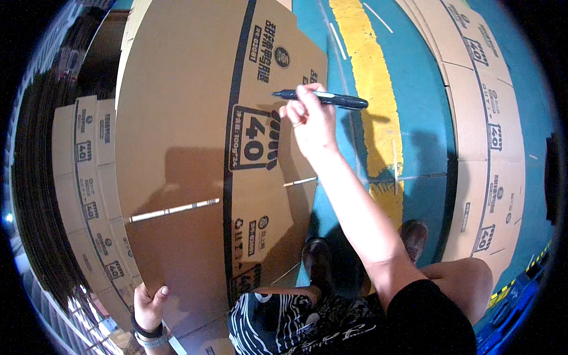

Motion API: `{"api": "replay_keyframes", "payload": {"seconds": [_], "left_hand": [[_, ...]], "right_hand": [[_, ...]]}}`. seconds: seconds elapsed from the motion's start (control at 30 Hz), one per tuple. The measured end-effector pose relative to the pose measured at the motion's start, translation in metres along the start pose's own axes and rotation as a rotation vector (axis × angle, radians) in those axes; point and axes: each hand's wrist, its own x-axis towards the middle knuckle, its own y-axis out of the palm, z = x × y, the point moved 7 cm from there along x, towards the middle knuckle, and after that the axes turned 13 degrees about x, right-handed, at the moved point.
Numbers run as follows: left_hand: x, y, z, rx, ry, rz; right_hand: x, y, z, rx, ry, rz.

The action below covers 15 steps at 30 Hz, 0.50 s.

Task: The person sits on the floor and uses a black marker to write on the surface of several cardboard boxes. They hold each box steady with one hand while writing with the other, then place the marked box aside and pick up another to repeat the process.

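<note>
A large flat brown cardboard sheet (177, 106) with black print and a dark stripe stands tilted before me, with narrow slots cut into it. My left hand (150, 305) grips its lower left edge, thumb on the near face; the fingers behind are hidden. Between the fingers of my right hand (310, 118) is a black marker pen (340, 99). The pen lies nearly level, its dark narrow end pointing left over the printed part of the sheet. I cannot tell whether that end touches the cardboard.
Stacked flat cardboard (89, 177) fills the left side, beside a tall dark-edged stack. More printed cardboard sheets (488, 148) lie on the right. Between them runs a green floor (423, 118) with a worn yellow stripe (378, 77). My shoes (318, 260) are on the floor below.
</note>
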Motion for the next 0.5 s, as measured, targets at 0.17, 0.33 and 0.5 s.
{"api": "replay_keyframes", "payload": {"seconds": [0.17,0.33,0.5], "left_hand": [[0.031,-0.018,-0.026,0.004,0.133,-0.343],[0.175,-0.05,-0.11,0.036,0.298,-0.169],[0.208,-0.048,-0.067,0.116,0.242,-0.025]], "right_hand": [[0.0,-0.005,0.003,0.039,-0.005,-0.01],[-0.004,0.009,0.025,0.016,-0.043,0.032],[-0.014,0.015,0.077,-0.131,-0.137,0.163]]}}
